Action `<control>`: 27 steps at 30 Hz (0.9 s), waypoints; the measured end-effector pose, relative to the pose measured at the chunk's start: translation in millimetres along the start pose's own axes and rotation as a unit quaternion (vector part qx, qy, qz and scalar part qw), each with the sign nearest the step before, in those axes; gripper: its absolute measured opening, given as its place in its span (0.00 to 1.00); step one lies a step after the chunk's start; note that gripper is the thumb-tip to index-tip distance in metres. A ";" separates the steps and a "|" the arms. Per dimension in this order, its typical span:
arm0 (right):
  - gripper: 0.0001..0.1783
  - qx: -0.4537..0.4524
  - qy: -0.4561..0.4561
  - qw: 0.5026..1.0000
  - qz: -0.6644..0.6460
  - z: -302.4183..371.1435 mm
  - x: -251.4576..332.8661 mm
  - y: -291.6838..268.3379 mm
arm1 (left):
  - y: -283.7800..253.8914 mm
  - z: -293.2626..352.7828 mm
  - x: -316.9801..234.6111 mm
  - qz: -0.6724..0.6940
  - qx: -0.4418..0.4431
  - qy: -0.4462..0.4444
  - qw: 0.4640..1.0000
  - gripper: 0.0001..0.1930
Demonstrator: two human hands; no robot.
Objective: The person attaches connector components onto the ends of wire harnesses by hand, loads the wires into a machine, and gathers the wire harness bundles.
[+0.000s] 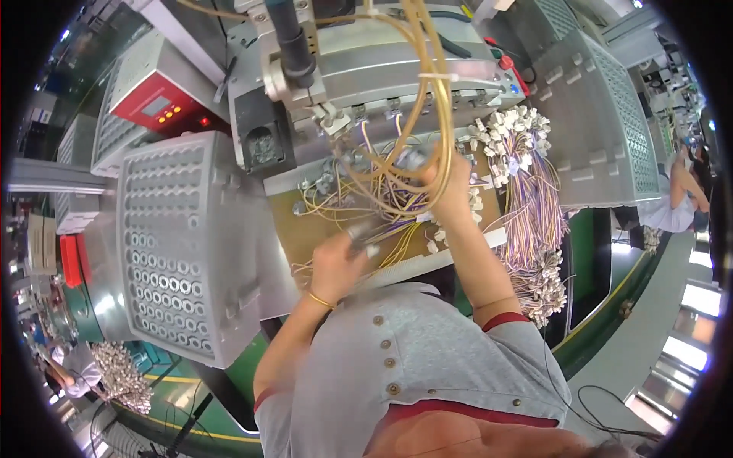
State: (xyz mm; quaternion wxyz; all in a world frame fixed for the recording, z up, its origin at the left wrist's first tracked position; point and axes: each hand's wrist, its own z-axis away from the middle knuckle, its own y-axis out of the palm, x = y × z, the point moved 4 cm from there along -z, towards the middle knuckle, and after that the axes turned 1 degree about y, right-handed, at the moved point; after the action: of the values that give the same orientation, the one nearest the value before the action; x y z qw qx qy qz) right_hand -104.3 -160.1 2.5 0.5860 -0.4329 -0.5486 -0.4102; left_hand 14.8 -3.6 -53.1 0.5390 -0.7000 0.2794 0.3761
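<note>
My left hand, with a thin yellow band at the wrist, is closed over the near part of a brown work board. A smeared grey, metallic-looking piece shows at its fingertips; motion blur hides what it is. My right hand reaches in among the wires on the far right of the board, fingers bent together, partly behind amber tubes. What it pinches is hidden. Between the hands lies a tangle of yellow, white and purple wires with small pale connectors.
A large bundle of wires with white connectors hangs at the right. The grey machine stands behind the board. Grey perforated trays stand at the left, below a red-fronted control box. Pliers lie at the upper right.
</note>
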 end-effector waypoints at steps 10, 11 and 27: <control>0.05 -0.121 0.053 0.975 -0.176 -49.3 -35.0 -25.0 | -14.1 1.1 0.4 -0.035 0.000 0.040 0.999 0.07; 0.05 -0.118 0.040 0.976 -0.178 -48.3 -34.3 -23.9 | -14.7 3.9 0.4 -0.072 0.032 0.046 0.996 0.08; 0.13 -0.111 -0.108 0.966 0.208 -40.1 -26.2 -47.6 | -129.9 27.5 -3.6 -0.166 -0.049 -0.114 0.978 0.10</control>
State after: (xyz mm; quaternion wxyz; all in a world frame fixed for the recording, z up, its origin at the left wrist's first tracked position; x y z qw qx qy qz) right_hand -139.8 -212.1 -21.8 0.5441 -0.6417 -0.4572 -0.2882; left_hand 110.1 57.0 16.9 0.5870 -0.7149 0.0772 0.3719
